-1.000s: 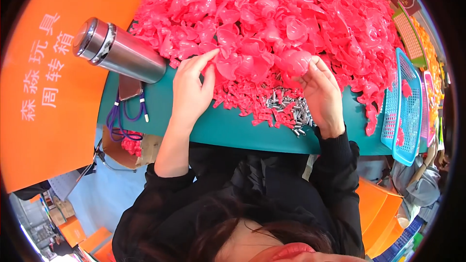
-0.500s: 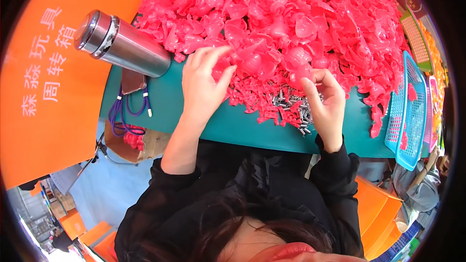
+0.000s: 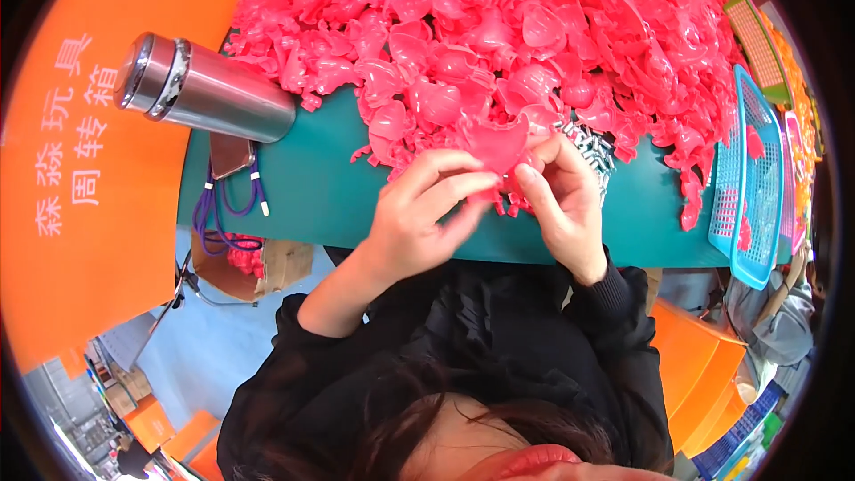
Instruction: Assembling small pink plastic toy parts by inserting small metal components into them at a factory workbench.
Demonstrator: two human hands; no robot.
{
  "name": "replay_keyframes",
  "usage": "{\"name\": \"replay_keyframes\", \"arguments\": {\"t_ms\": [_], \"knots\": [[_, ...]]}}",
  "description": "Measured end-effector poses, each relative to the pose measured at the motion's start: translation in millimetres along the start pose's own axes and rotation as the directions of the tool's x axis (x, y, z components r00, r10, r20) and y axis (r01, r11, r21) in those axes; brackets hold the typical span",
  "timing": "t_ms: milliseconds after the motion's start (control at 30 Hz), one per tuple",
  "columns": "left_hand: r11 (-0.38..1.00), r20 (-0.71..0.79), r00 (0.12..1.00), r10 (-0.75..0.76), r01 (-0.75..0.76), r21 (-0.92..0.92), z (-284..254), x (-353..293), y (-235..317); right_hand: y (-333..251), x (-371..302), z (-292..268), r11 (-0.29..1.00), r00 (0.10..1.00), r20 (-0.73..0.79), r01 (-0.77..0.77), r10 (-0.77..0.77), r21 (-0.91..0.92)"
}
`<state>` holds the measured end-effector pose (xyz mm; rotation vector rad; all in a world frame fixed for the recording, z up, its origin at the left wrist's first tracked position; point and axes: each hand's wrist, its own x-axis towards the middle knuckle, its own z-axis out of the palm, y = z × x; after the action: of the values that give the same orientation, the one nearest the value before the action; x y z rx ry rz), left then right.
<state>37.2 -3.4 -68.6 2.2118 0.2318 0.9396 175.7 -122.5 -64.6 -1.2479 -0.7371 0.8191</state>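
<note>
A curved, glossy pink plastic shell (image 3: pixel 495 144) is held between my two hands above the near edge of the pile. My left hand (image 3: pixel 423 214) is closed, its fingertips on the shell's lower left edge. From the other side, my right hand (image 3: pixel 567 200) pinches the shell's lower right with thumb and fingers. Just beyond the right hand lie small silver metal pins (image 3: pixel 590 150). A great heap of similar pink plastic pieces (image 3: pixel 499 31) covers the far part of the green table (image 3: pixel 329 187). Small pink bits below the shell are partly hidden by my hands.
At the left, a steel flask (image 3: pixel 209 87) lies on the table beside a phone-like object (image 3: pixel 232 153) with a purple cord (image 3: pixel 207 205). A large orange box (image 3: pixel 134 258) stands further left. Blue plastic baskets (image 3: pixel 753 187) stand at the right edge. Below the table is an open cardboard box (image 3: pixel 283 265).
My left hand has come right and nearer to me, from apart to touching the shell. My right hand has shifted slightly left. The metal pins now show on its far right side.
</note>
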Motion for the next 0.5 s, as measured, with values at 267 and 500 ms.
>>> {"name": "replay_keyframes", "arguments": {"t_ms": [267,500], "knots": [[0.865,0.039,0.966,-0.254,0.245,-0.438,9,-18,-7,21,-16,3,0.997,0.992,0.127,0.005,0.006,-0.082],[0.946,0.055,0.946,0.32,-0.322,0.027,12,-29,-9,23,-25,-1,0.947,0.994,0.086,0.094,-0.07,-0.307]]}}
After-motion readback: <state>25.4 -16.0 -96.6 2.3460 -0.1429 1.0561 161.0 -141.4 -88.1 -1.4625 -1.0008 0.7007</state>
